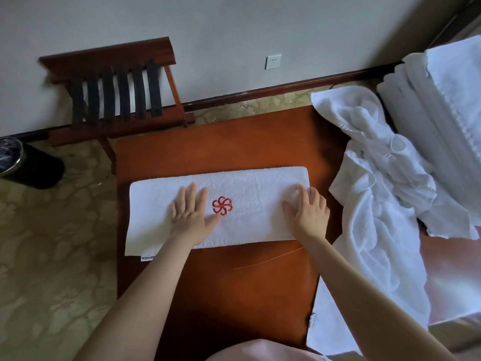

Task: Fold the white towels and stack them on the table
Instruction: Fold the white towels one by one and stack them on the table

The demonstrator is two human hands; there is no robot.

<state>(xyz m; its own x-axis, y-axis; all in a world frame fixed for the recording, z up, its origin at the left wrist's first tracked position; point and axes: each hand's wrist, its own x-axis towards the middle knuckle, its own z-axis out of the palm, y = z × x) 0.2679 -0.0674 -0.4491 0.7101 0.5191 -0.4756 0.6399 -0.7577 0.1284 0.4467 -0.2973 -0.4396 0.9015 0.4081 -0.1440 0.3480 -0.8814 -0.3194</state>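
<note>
White terry cloth, folded into a long band: the towel (257, 191) lies crosswise on the orange-brown table (234, 282), with its red embroidered emblem (222, 205) facing up near the middle and a small label (147, 257) at the near left corner. The left hand (191, 214) rests palm-down just left of the emblem, fingers straight and slightly spread. The right hand (309, 212) presses flat near the towel's right folded edge, fingers extended and holding nothing, though it is hard to tell whether the fingertips catch a ridge of cloth. The step in hand is probably smoothing one fold before making the next. The fabric looks soft, limp and light, thick enough to spring open at a crease, and unlikely to slide on the wood. It is best taken by pinching both corners of one short end and carrying that end across. On the right lies a heap of unfolded towels (369, 199), with a stack of folded towels (429, 113) just beyond it. A slatted luggage rack (117, 87) stands against the wall.
</note>
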